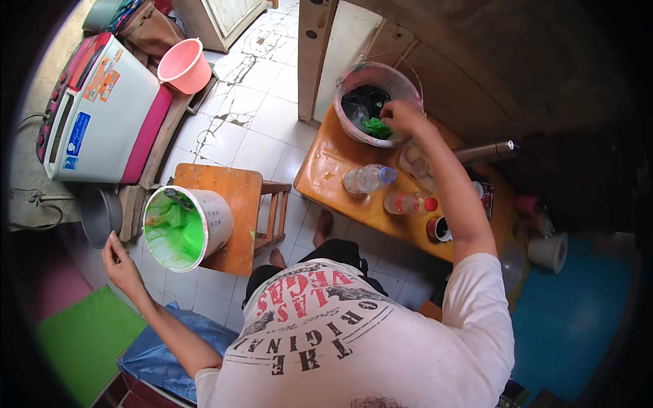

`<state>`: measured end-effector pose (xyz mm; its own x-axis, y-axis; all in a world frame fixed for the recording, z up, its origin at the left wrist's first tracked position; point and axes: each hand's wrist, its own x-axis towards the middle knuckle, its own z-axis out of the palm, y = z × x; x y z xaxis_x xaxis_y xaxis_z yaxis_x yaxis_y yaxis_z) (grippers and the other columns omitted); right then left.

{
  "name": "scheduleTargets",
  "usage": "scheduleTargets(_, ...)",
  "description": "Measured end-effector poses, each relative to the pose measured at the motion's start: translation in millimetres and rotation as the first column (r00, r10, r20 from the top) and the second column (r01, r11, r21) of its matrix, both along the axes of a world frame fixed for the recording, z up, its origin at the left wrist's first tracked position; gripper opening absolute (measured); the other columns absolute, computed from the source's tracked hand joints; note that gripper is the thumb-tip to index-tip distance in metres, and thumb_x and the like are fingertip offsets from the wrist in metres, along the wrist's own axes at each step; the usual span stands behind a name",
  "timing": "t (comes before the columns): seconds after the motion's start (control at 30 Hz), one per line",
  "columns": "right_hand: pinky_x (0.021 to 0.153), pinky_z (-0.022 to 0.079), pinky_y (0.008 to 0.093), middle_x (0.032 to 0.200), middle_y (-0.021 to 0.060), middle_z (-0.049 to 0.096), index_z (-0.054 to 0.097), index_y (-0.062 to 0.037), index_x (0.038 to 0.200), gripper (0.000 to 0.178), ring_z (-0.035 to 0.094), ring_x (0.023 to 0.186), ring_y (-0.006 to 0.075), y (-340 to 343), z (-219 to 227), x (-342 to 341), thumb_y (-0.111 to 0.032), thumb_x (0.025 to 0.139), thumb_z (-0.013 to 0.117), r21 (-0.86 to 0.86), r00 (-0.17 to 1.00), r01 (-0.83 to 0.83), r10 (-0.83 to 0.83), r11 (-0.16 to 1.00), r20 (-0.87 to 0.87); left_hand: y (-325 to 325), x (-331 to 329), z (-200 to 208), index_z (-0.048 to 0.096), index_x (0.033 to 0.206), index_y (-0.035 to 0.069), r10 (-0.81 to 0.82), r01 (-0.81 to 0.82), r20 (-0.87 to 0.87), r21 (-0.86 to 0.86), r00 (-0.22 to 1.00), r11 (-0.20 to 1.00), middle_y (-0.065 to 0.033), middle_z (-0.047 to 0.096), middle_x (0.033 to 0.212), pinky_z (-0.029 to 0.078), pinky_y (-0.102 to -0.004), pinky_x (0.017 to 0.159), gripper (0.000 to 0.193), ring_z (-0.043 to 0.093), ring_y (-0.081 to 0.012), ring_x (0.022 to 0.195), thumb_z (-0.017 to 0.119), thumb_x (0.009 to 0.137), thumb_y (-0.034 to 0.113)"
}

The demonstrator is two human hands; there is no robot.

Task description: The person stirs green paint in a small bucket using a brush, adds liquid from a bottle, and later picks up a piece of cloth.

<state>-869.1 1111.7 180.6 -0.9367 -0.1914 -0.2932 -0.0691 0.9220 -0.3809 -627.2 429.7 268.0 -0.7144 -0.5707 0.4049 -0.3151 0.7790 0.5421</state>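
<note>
At the upper right, my right hand (403,117) reaches into a whitish bucket (345,121) with a wire handle. Its fingers are closed on crumpled green plastic (376,127). Beside the green piece lie black and clear plastic sheets (364,102). Out on the left, my left hand (122,266) has its fingers bent and apart, holding nothing I can make out. Its fingertips overlap the edge of a dark grey basin (102,216); whether they touch it I cannot tell. Nearest on its right stands a white bucket (219,224), smeared inside with bright green and tilted in view.
The white bucket stands on a wooden stool (235,183). An orange-brown table (323,160) holds clear bottles (367,179), a steel flask (486,153) and a dark cup (439,229). A washing machine (102,115) and pink bucket (185,66) are at left.
</note>
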Motion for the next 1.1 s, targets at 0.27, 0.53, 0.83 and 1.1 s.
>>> scheduleTargets(0.27, 0.09, 0.055, 0.0449, 0.107, 0.0163, 0.073, 0.076, -0.0114, 0.106, 0.043, 0.069, 0.103, 0.034, -14, -46, -20, -0.033, 0.07, 0.081, 0.335, 0.946, -0.261, 0.17, 0.905, 0.278, 75, 10, 44, 0.074, 0.113, 0.004, 0.08, -0.08, -0.03, 0.01, 0.996, 0.997, 0.0013, 0.054, 0.083, 0.039, -0.0241, 0.059, 0.028, 0.045, -0.0062, 0.066, 0.061, 0.104, 0.027)
scheduleTargets(0.53, 0.087, 0.053, 0.0468, 0.103, 0.0215, 0.071, 0.075, -0.0064, 0.103, 0.03, 0.069, 0.101, 0.0371, 18, -25, -17, -0.024, 0.078, 0.077, 0.175, 0.991, -0.128, 0.118, 0.976, 0.066, 95, 10, 37, 0.074, 0.11, 0.002, 0.036, -0.028, -0.055, 0.129, 0.998, 0.991, 0.0024, 0.054, 0.082, 0.037, -0.0223, 0.056, 0.024, 0.044, -0.0043, 0.065, 0.061, 0.104, 0.021)
scheduleTargets(0.83, 0.085, 0.052, 0.0392, 0.107, 0.0173, 0.072, 0.072, -0.0018, 0.109, 0.038, 0.069, 0.1, 0.0291, 29, 94, -3, -0.028, 0.082, 0.078, -0.157, 0.994, 0.063, -0.077, 0.986, -0.083, 116, -5, 44, 0.073, 0.109, -0.001, -0.152, 0.183, -0.179, 0.173, 0.972, 0.968, -0.001, 0.06, 0.092, 0.042, -0.0215, 0.062, 0.02, 0.049, -0.0061, 0.072, 0.06, 0.103, 0.013)
scheduleTargets(1.1, 0.081, 0.045, 0.0277, 0.091, 0.0032, 0.06, 0.072, 0.0018, 0.105, 0.015, 0.058, 0.088, 0.012, -60, 229, 55, -0.004, 0.092, 0.067, -0.334, 0.872, -0.289, 0.102, 0.897, -0.479, 178, -32, 66, 0.072, 0.112, 0.003, -0.603, 0.644, -0.26, 0.11, 0.754, 0.757, -0.0104, 0.067, 0.106, 0.049, -0.0328, 0.091, 0.02, 0.063, -0.0219, 0.098, 0.067, 0.092, 0.006)
